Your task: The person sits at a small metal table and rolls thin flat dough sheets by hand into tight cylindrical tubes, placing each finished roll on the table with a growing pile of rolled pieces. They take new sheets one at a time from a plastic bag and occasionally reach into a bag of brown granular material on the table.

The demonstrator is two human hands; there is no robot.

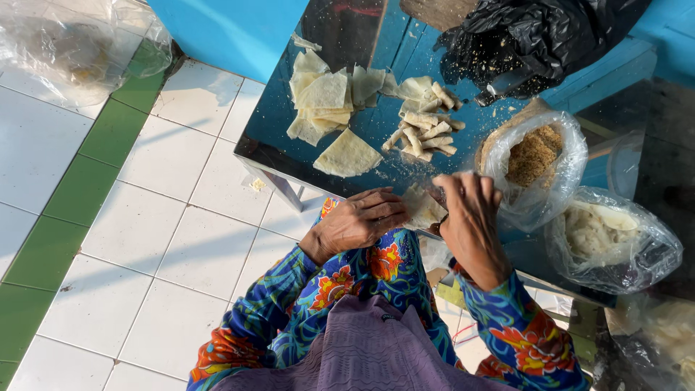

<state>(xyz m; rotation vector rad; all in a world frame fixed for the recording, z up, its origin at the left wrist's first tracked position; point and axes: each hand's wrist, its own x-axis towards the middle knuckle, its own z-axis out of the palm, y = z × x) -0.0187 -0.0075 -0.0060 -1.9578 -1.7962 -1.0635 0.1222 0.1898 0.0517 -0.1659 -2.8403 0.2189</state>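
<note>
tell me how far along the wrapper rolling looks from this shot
Done: a pile of rolled pieces lies on the shiny table. In hand: the left hand and right hand work one pale wrapper at the table edge. Left: a stack of flat wrappers, one loose triangle, a bag of brown crumbly filling and a bag of pale sheets.

Clear filled bags [532, 156] [608, 235] right, black bag [543, 32] behind.
</note>
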